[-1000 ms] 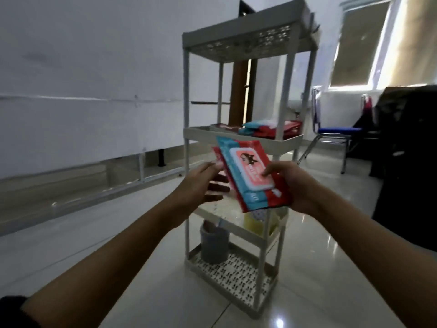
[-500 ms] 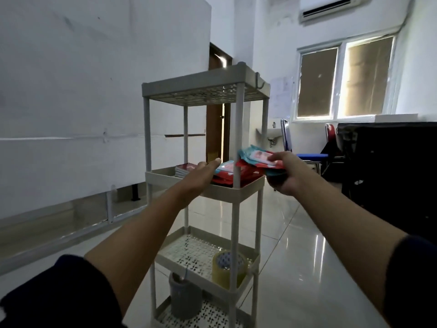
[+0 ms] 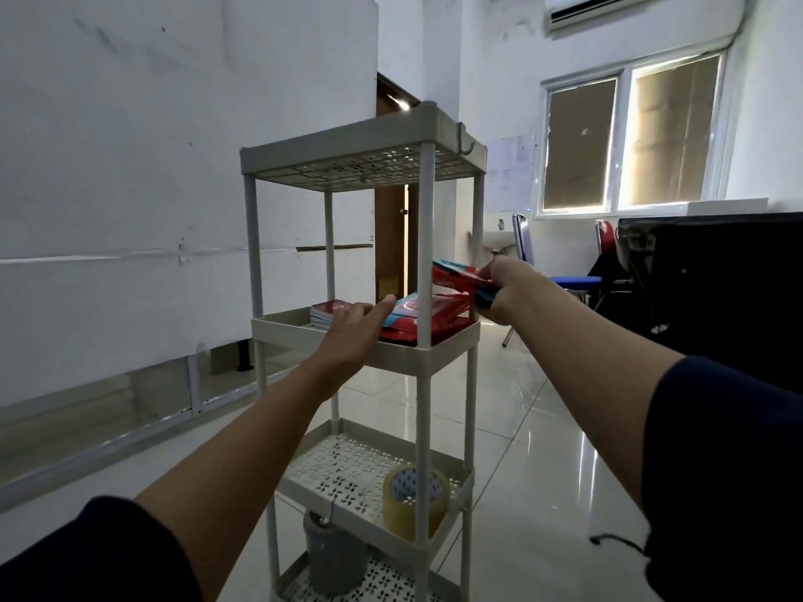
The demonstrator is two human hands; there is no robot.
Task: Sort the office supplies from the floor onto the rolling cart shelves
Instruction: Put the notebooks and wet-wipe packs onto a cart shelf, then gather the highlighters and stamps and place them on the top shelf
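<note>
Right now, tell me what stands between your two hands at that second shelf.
In the head view, the cart's front corner post stands between the left hand and right hand, which holds a wipes pack above the packs already shelved.

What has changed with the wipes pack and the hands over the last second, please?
The right hand has carried the wipes pack from in front of the cart up to the second shelf, above the packs lying there, and still grips it. The left hand let go and now reaches over the shelf rim, open. The tape roll and grey cup stayed put.
</note>
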